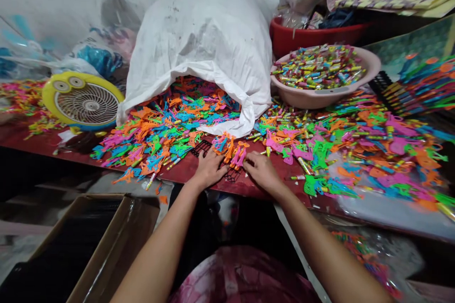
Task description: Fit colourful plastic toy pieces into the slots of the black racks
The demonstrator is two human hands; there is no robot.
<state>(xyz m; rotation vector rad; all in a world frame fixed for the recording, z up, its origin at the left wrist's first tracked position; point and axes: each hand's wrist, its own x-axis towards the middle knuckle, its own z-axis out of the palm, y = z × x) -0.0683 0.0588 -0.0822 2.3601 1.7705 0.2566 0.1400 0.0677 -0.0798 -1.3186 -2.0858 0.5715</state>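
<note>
A black plastic rack point(232, 175) lies at the table's front edge, with a row of small orange, blue and pink plastic pieces point(229, 147) standing in it. My left hand point(209, 169) rests over the rack's left part, fingers spread and thumb apart, touching the row. At the right end of the row, my right hand point(262, 170) has its fingertips bent against a pink plastic piece point(239, 155). Its grip is partly hidden. Behind the rack, a white sack point(206, 23) lies with its mouth open, and a heap of coloured plastic pieces point(156, 135) spills out.
A pink basin point(316, 98) of small wrapped tubes stands right of the sack, before a red tub point(313, 35). More coloured pieces point(355, 144) cover the table's right side. A yellow fan point(87, 102) stands at left. Below it is a cardboard box point(110, 246) with black contents.
</note>
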